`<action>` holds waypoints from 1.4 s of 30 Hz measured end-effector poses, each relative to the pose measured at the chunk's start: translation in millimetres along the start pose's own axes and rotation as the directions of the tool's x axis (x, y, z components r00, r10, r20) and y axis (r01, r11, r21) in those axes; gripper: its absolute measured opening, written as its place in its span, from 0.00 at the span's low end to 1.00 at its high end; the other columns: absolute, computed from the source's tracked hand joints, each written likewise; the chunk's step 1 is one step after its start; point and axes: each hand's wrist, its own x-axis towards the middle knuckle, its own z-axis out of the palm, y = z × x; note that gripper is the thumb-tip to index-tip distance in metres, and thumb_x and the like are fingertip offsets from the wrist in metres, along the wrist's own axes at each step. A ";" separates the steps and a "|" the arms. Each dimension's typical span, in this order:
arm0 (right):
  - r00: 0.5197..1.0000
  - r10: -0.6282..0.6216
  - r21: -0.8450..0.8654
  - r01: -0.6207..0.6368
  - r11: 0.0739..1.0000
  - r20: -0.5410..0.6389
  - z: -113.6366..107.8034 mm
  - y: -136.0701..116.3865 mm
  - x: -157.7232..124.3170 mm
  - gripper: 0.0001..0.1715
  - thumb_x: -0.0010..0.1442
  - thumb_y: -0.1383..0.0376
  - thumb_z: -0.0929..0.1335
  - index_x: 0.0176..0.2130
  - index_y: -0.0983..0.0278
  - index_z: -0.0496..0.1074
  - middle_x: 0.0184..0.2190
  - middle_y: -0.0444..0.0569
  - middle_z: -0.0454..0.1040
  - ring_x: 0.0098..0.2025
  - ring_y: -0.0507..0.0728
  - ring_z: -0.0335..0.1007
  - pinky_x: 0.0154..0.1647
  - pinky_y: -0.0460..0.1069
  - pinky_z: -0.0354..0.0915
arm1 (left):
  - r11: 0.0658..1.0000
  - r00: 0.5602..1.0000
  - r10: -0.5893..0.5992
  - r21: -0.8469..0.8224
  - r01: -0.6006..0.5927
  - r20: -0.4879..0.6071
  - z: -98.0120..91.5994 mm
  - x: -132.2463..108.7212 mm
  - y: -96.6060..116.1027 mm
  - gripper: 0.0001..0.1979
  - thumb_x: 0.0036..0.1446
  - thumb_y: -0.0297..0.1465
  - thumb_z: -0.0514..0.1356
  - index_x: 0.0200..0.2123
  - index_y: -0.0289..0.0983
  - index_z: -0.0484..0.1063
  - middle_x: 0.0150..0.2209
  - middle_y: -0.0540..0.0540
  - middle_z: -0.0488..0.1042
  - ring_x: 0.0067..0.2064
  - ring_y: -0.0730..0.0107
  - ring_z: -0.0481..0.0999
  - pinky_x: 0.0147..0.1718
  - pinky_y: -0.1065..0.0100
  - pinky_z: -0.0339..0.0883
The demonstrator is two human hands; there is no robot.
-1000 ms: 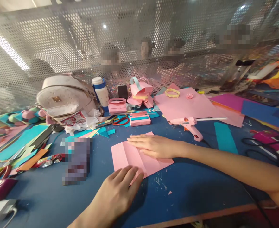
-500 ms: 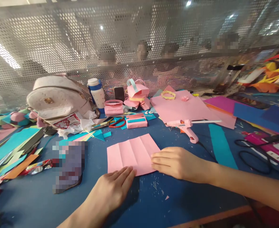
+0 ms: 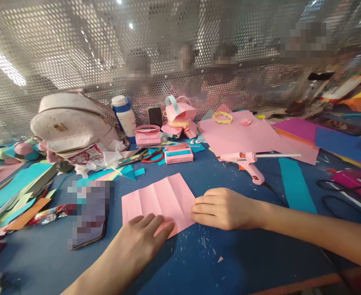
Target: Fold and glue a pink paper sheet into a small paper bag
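Observation:
A pink sheet of paper (image 3: pixel 158 200) with several parallel fold creases lies flat on the blue table (image 3: pixel 229 262) in front of me. My left hand (image 3: pixel 141 239) rests on its near edge, fingers stretched out flat over the paper. My right hand (image 3: pixel 221 208) sits at the sheet's right corner with fingers curled together, pinching the paper's edge. Both forearms reach in from the bottom and the right.
A pink glue gun (image 3: pixel 248 162) lies behind my right hand. Further back are pink paper bags (image 3: pixel 180 116), a small pink box (image 3: pixel 178 153), red scissors (image 3: pixel 152 155), a bottle (image 3: pixel 125 116), a white backpack (image 3: pixel 72 123) and large pink sheets (image 3: pixel 244 135). Paper scraps crowd the left; black scissors (image 3: pixel 340 196) lie right.
My right hand slid off the top of the sheet to its right corner and curled shut there. The sheet shifted left and turned slightly; my left hand stayed on the near edge.

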 end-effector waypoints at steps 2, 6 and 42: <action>1.000 -0.023 -0.030 0.023 0.999 -0.008 0.9 2.4 2.9 0.15 0.68 0.72 0.61 0.45 0.62 0.75 0.39 0.50 0.80 0.42 0.52 0.74 0.35 0.46 0.67 | 0.999 0.999 0.031 0.020 -0.031 0.022 3.0 14.3 -4.4 0.18 0.59 0.22 0.58 0.52 0.38 0.68 0.40 0.46 0.76 0.33 0.63 0.78 0.26 0.63 0.76; 0.999 -0.030 -0.053 0.029 0.998 -0.019 1.5 6.9 5.3 0.14 0.67 0.71 0.62 0.45 0.62 0.75 0.39 0.50 0.80 0.42 0.52 0.74 0.34 0.46 0.67 | 0.992 0.976 0.125 0.002 -0.127 -0.179 23.2 31.3 -11.9 0.13 0.64 0.26 0.56 0.51 0.34 0.69 0.36 0.45 0.75 0.31 0.65 0.75 0.23 0.65 0.72; 1.000 0.002 0.196 0.001 0.981 -0.015 15.3 23.6 3.5 0.12 0.67 0.69 0.63 0.36 0.61 0.74 0.36 0.48 0.78 0.40 0.53 0.71 0.32 0.49 0.62 | 0.928 0.898 0.084 -0.293 -0.228 -0.433 42.8 31.4 -24.7 0.14 0.66 0.25 0.53 0.51 0.35 0.73 0.44 0.42 0.77 0.40 0.64 0.75 0.35 0.63 0.73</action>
